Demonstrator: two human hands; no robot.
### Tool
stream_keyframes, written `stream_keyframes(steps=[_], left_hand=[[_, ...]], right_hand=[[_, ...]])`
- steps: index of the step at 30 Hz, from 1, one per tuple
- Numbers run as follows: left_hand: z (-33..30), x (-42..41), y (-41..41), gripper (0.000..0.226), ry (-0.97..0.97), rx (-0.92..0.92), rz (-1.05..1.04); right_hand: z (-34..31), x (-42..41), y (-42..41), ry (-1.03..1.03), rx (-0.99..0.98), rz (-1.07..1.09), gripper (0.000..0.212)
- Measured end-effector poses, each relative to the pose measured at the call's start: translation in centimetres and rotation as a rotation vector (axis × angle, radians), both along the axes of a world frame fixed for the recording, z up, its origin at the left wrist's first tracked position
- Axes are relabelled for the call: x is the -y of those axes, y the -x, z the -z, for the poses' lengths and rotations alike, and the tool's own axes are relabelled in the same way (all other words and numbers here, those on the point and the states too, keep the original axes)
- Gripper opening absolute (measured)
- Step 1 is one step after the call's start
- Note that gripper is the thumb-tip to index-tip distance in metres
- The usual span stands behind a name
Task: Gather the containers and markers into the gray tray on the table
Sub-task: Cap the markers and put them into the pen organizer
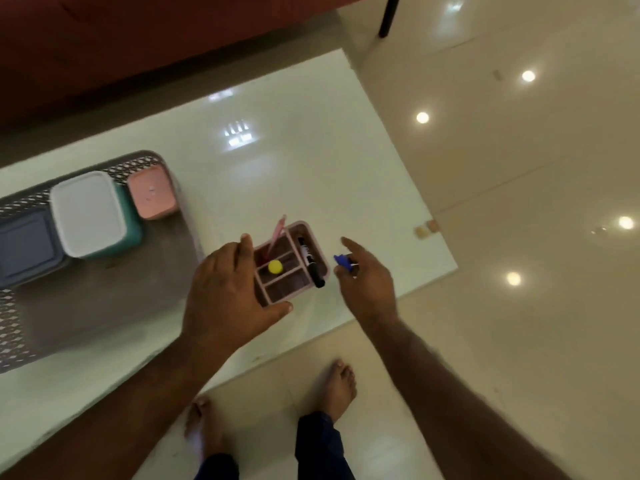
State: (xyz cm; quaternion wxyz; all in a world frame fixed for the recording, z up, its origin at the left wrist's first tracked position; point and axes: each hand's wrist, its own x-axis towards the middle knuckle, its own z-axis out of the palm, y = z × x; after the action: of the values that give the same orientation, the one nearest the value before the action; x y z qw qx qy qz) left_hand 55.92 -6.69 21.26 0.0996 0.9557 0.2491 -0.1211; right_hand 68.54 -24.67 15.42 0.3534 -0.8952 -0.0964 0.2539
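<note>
A pink divided organizer [292, 282] stands on the white table, just right of the gray tray [104, 306]. In it are a black marker [311, 263], a yellow-capped marker [275, 267] and a pink pen [276, 233]. My left hand [228, 289] grips the organizer's left side, thumb at its near corner. To the organizer's right, my right hand [367, 278] holds a blue marker [343, 262] in its fingers. The tray holds a gray-blue container [26, 247], a teal container with a white lid [90, 213] and a pink container [150, 192].
The white table [311, 150] ends at its right and near edges close to my hands. A dark red sofa [138, 39] lies beyond the table. Glossy tiled floor [519, 202] surrounds it, with my bare feet [337, 386] below the near edge.
</note>
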Motion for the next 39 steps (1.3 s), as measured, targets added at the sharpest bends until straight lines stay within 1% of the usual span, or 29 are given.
stream_keyframes(steps=[3,4,8,14,18,21,24,27,32,34,35,37,38,39], left_hand=[[-0.3,0.9,-0.5,0.097,0.011,0.024,0.006],[-0.3,1.0,-0.6,0.095,0.017,0.023,-0.001],[-0.1,1.3,-1.0,0.115,0.058,-0.006,-0.043],[-0.3,1.5,-0.7,0.125,0.166,0.029,-0.096],[0.2,2.0,1.2,0.130,0.188,0.112,-0.125],[0.4,3.4,3.9,0.123,0.176,0.190,-0.135],[0.9,4.1,7.2,0.110,0.152,0.239,-0.163],[0.3,4.0,11.3,0.098,0.134,0.240,-0.168],[-0.5,2.3,18.3,0.088,0.076,0.244,-0.196],[-0.7,1.4,20.9,0.086,0.035,0.243,-0.227],[-0.9,0.8,22.3,0.085,0.019,0.237,-0.255],[-0.9,0.1,24.9,0.083,-0.013,0.215,-0.303],[-0.9,-0.2,26.0,0.082,-0.028,0.206,-0.322],[-0.7,-0.4,26.9,0.081,-0.038,0.198,-0.336]], right_hand=[[0.0,0.7,0.6,0.010,0.002,-0.018,0.040],[0.0,0.9,0.8,0.010,-0.002,-0.012,0.037],[0.2,2.3,1.3,-0.011,-0.004,0.013,0.035],[-0.2,4.6,1.0,-0.016,0.014,0.068,0.036],[-0.5,5.9,0.5,0.013,0.029,0.113,0.035],[-0.9,6.7,0.0,0.059,0.083,0.138,0.035],[-1.2,6.4,0.8,0.073,0.131,0.103,0.035],[-2.6,4.6,3.1,0.087,0.185,0.065,0.034],[-3.8,2.4,8.5,0.087,0.235,0.057,0.032],[-3.4,2.3,10.0,0.091,0.212,0.086,0.036],[-3.1,2.2,10.8,0.090,0.181,0.102,0.044],[-1.7,2.8,11.7,0.093,0.109,0.139,0.070],[-0.9,2.9,11.9,0.085,0.091,0.148,0.080],[-0.5,2.9,12.5,0.081,0.088,0.160,0.084]])
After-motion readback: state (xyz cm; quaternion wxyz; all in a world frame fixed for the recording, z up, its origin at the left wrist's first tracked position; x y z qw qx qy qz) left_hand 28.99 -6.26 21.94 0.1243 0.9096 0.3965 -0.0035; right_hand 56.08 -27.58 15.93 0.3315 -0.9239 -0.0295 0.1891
